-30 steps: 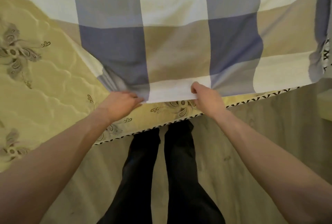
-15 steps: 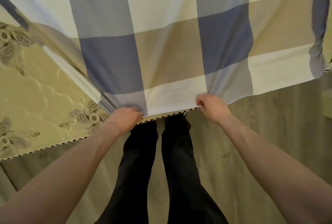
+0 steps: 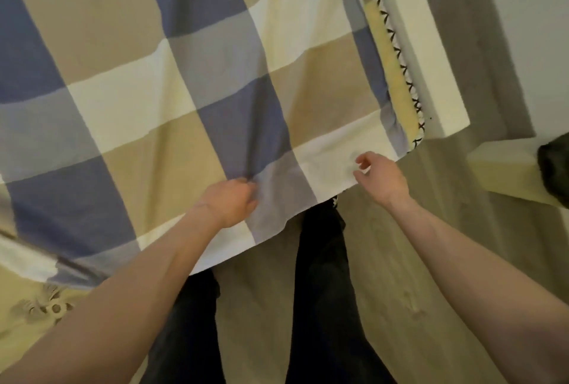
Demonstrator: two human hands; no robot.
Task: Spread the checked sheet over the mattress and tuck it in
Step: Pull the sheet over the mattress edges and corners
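Moved since the earlier frame: hem of the checked sheet [image 3: 184, 91], formerly lying short of the mattress's near edge, now hangs past it toward the floor [image 3: 400, 260]; the right hand has let go of the cloth.

Item 1, checked sheet. Lies over most of the mattress [image 3: 395, 75]. A yellow strip stays bare along the right edge beside the white bed frame [image 3: 431, 44], and a patch is bare at the near left corner. The overhang at the near edge is probably left as slack for tucking (none tucked yet, by the look of it).

Item 2, left hand [image 3: 229, 203]. Forearm reaches forward, knuckles up, fingers curled into the cloth a little in from the near edge. Creases run out from the grip, so it holds the sheet taut, likely to stop it sliding back.

Item 3, right hand [image 3: 383, 177]. Hovers over the white check near the near right corner, thumb and forefinger parted, remaining fingers loosely bent, holding nothing. Seemingly placed to smooth or retake the hem there.

Item 4, person's legs [image 3: 320, 260]. Stand against the near edge.
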